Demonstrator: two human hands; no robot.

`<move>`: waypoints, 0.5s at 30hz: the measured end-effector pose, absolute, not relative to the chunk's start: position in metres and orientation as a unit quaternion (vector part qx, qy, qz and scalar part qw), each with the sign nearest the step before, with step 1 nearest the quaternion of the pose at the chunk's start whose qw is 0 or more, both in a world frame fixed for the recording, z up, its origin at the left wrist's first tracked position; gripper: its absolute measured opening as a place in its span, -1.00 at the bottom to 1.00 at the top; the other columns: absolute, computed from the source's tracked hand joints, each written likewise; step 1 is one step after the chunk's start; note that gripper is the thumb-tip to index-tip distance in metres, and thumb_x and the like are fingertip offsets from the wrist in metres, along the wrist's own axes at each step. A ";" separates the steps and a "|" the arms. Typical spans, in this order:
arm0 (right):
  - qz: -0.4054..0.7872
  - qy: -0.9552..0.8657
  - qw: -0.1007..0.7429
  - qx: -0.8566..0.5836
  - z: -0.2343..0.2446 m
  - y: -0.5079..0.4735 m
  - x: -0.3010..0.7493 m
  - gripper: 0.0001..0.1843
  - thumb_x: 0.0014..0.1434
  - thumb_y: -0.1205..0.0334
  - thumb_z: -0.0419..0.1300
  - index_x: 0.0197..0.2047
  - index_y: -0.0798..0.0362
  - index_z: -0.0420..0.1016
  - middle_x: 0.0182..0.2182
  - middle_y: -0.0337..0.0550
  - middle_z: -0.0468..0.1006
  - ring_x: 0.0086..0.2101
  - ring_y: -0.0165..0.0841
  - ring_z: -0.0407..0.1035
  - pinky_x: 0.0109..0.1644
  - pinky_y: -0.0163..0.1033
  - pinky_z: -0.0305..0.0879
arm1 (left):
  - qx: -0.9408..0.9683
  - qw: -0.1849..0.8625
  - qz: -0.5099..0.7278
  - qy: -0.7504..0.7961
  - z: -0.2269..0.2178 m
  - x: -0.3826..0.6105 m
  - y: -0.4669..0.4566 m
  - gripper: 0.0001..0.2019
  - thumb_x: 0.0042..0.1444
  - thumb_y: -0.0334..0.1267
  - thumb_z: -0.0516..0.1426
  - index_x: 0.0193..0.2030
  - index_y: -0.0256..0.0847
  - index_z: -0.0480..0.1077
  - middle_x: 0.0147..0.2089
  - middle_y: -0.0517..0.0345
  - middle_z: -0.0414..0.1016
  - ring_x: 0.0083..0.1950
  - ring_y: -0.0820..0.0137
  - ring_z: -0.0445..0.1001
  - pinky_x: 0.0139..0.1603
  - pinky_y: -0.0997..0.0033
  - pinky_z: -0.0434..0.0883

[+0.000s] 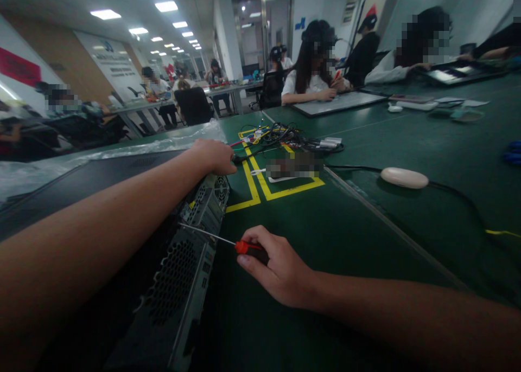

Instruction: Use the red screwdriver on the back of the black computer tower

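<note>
A desktop computer case (203,198) lies at the left, its vented rear panel turned toward the middle. My left hand (214,156) reaches across it and is closed over its far corner, the fingertips partly hidden. Close by that hand is the black end of a cable (238,158). In my right hand (280,269) is a screwdriver (244,247) with a red and black handle. Its long thin shaft points left, and the tip meets the rear panel near the case's upper edge.
Tangled cables (285,136) lie on the green table (334,236) beyond the case. Yellow tape (293,190) marks the surface around a pixelated item. A white inline cable box (404,178) rests at right, clear plastic wrap (195,136) behind the case. Several people work farther back.
</note>
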State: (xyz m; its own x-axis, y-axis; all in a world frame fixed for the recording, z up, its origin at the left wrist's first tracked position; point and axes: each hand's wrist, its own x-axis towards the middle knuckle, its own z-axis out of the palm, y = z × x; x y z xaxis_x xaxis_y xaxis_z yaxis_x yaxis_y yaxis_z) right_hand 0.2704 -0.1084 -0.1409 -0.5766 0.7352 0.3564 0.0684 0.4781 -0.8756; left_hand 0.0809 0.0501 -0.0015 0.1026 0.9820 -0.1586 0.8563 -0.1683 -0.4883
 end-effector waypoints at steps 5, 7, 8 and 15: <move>0.438 -0.774 0.375 -0.262 -0.141 -0.109 0.271 -0.88 0.39 0.21 0.25 -0.06 0.00 0.40 -0.31 -0.27 0.49 -0.37 -0.38 0.35 -0.23 -0.23 0.29 | -0.722 0.144 0.231 -0.636 -0.001 0.081 0.050 -0.38 0.24 0.15 0.06 0.34 -0.03 0.52 0.34 -0.14 0.57 0.29 -0.08 0.52 0.15 0.01 0.49; 0.437 -0.774 0.376 -0.262 -0.141 -0.108 0.271 -0.89 0.39 0.21 0.25 -0.07 0.00 0.42 -0.30 -0.26 0.50 -0.35 -0.37 0.37 -0.23 -0.23 0.30 | -0.723 0.143 0.230 -0.636 -0.001 0.081 0.050 -0.38 0.23 0.15 0.07 0.34 -0.01 0.52 0.34 -0.12 0.57 0.29 -0.08 0.51 0.15 0.01 0.49; 0.436 -0.775 0.376 -0.260 -0.141 -0.108 0.271 -0.89 0.39 0.20 0.25 -0.07 0.00 0.43 -0.29 -0.25 0.51 -0.33 -0.36 0.38 -0.22 -0.23 0.30 | -0.725 0.139 0.228 -0.635 -0.001 0.081 0.050 -0.38 0.22 0.14 0.08 0.34 -0.02 0.52 0.34 -0.13 0.57 0.29 -0.09 0.51 0.15 -0.01 0.49; 0.416 -0.787 0.383 -0.247 -0.140 -0.106 0.271 -0.90 0.42 0.21 0.20 -0.06 0.03 0.48 -0.25 -0.20 0.54 -0.28 -0.33 0.41 -0.16 -0.22 0.33 | -0.727 0.123 0.216 -0.640 -0.002 0.080 0.052 -0.35 0.19 0.13 0.12 0.35 -0.06 0.52 0.35 -0.19 0.55 0.31 -0.19 0.49 0.20 -0.12 0.46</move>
